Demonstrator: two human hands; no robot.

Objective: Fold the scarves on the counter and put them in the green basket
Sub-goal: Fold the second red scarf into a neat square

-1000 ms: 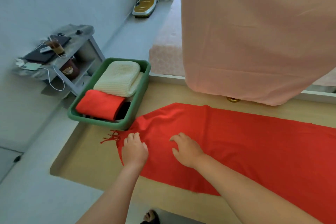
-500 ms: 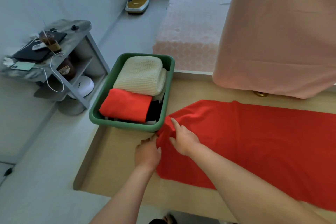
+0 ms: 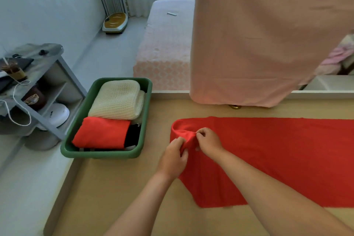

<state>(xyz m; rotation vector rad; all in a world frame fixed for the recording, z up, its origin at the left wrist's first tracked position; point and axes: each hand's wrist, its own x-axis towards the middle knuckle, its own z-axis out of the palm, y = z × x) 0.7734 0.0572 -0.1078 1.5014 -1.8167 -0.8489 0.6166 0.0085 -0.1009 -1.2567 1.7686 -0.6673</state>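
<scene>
A long red scarf [image 3: 268, 155] lies spread across the wooden counter [image 3: 115, 197], running off to the right. Its left end is bunched up between my hands. My left hand [image 3: 175, 157] pinches the raised fold from the left, and my right hand [image 3: 207, 141] pinches it from the right, fingers curled. The green basket [image 3: 72, 147] stands at the counter's left edge, apart from the scarf. It holds a folded cream knitted scarf [image 3: 118, 99] at the back and a folded red scarf [image 3: 101, 133] in front, with something black beside that.
A pink cloth [image 3: 258, 34] hangs over the counter's far edge. A grey side table [image 3: 44, 59] with a drink, cable and devices stands left of the counter, lower down. A bed [image 3: 164, 48] lies beyond. The counter's left edge drops to the floor.
Both hands went from lying on the scarf's left end to pinching it, and the end has been drawn rightward, away from the basket. The fringe no longer shows. The view has shifted.
</scene>
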